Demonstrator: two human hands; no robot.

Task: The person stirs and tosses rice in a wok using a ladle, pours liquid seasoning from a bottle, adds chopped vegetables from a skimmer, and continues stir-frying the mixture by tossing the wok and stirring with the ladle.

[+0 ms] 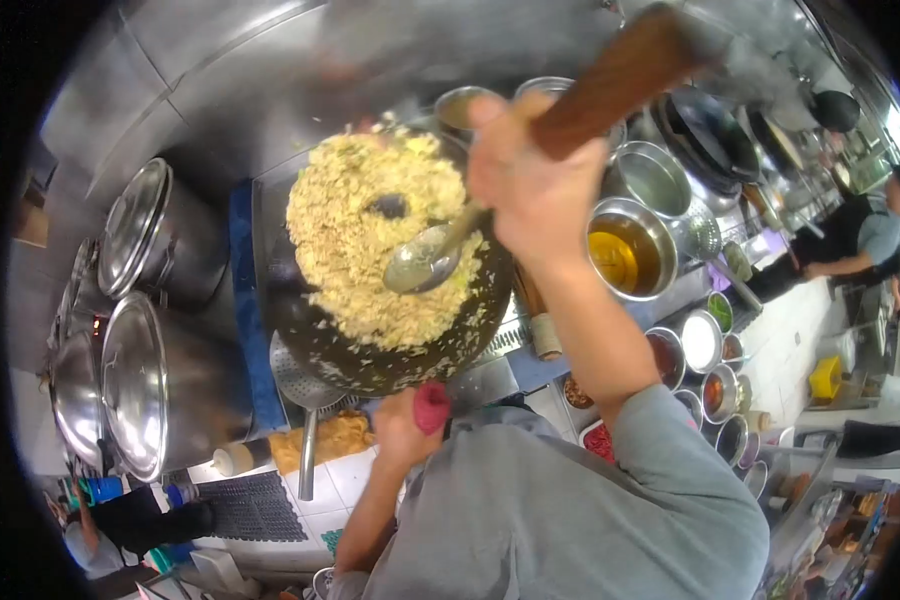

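Note:
My right hand (pixel 535 185) is closed around the wooden handle of a ladle (pixel 422 262), whose metal bowl rests over the rice. Fried rice with bits of egg and green (pixel 365 200) fills much of a dark wok (pixel 370 375), and some grains are in the air near its far rim. At the near rim, my left hand (pixel 400 425) is closed on the wok's handle, where a red wrap or cloth shows; the fingers are partly hidden. A perforated metal strainer (pixel 305 375) lies against the wok's left side.
Large lidded steel pots (pixel 165 390) stand at the left. On the right are a pot of yellow oil (pixel 625 255), another steel pot (pixel 650 180) and several seasoning bowls (pixel 701 341). A yellow-brown cloth (pixel 325 443) lies near the counter edge. Other people stand at far right and lower left.

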